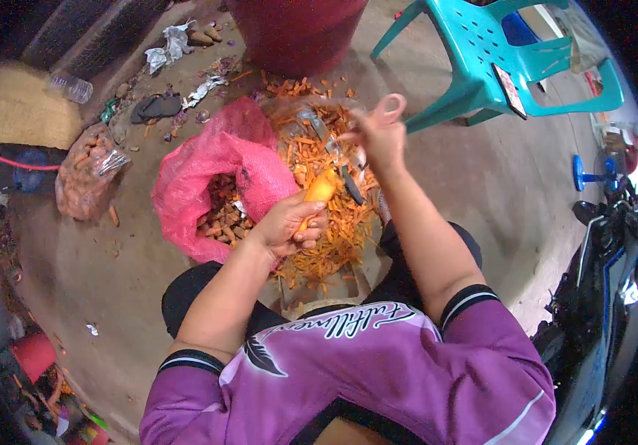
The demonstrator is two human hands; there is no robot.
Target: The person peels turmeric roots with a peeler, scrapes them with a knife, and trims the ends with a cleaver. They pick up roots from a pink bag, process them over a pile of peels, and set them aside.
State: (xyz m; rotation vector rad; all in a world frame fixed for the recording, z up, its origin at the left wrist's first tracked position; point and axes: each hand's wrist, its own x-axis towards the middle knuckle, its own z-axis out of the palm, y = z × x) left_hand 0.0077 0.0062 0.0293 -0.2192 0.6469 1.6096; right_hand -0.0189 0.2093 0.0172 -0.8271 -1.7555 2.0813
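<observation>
— What's on the concrete floor (511, 193)?
— In the middle, a pink sack (207, 159) lies open, with a heap of orange peelings (337, 230) just to its right.
— And to the left?
— A clear bag of carrots (85, 174), with a dark sandal (154, 108) and a plastic bottle (73, 87) farther off.
— And at the far side?
— A red barrel (296, 30) stands there. A teal chair (482, 67) is to its right.

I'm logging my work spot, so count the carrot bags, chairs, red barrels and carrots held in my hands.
Carrot bags: 2, pink sack and clear bag
Chairs: 1, teal chair
Red barrels: 1, red barrel
Held carrots: 1, carrot in the left hand
Total: 5
</observation>
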